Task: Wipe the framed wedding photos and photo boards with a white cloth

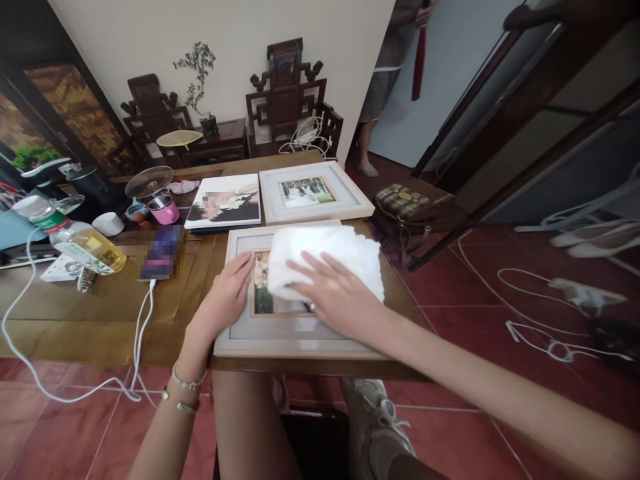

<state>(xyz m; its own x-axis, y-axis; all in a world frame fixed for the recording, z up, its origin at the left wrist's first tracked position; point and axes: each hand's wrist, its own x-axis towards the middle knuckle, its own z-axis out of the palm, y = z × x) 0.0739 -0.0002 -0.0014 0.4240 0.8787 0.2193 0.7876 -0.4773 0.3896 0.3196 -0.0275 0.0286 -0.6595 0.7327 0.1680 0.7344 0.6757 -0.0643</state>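
A light wooden picture frame (280,347) lies flat at the front edge of the wooden table. Over its right and middle part is spread a white cloth (330,243), which hides much of the photo (262,293) inside. My right hand (340,293) presses on the cloth from above, fingers stretched out and apart. On the frame's left side rests my left hand (229,297), its fingers extended flat beside the photo. A second framed photo (310,193) lies just behind, next to a photo album or print with a black-and-white cover (225,200).
On the table's left are a phone (163,253) with a white cable, a bottle of yellow liquid (95,247), a pink cup (164,210) and a white tub (108,224). A plaid bag (405,200) sits at the right. Another person (383,87) stands behind, holding a red stick.
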